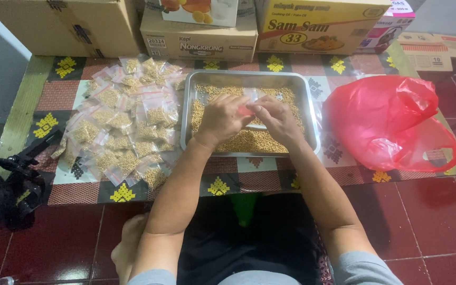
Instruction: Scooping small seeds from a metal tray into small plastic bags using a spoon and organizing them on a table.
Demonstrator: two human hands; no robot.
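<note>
Patterned matting is covering the low table, where both hands, left hand and right hand, are pinching a small clear bag over the seed-filled tray; many filled packets are lying alongside, yet plenty of seed is remaining.

The tray is dull brushed metal; the little bags are clear glossy plastic, the red bag thin and shiny, the boxes matt cardboard.
</note>
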